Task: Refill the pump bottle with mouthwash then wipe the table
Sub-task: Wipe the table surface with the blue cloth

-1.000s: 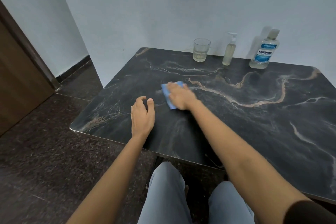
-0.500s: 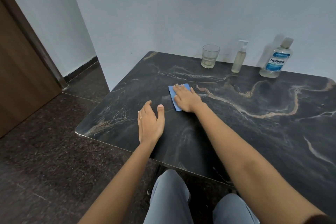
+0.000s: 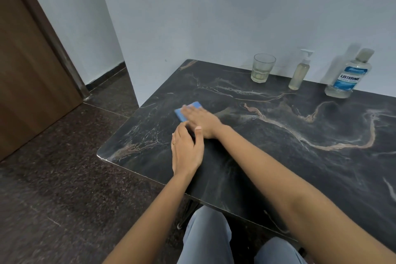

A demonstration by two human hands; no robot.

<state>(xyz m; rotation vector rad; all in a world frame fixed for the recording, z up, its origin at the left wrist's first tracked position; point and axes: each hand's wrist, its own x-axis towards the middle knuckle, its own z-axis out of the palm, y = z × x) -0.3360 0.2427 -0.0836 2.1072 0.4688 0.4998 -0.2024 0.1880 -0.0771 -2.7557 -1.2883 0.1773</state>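
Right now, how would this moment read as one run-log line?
step: wiping table | right hand: flat on blue cloth | left hand: open, resting on table | pump bottle, glass, mouthwash bottle: upright at wall

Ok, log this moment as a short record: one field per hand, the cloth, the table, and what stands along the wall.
right hand: flat, fingers straight, pressing on the cloth
left hand: resting on the table beside the right wrist, holding nothing
blue cloth: flat on the table near its left edge, partly under the right hand
table: dark marble-patterned top
along the wall, left to right: glass tumbler, pump bottle, Listerine bottle, all upright
task stage: wiping
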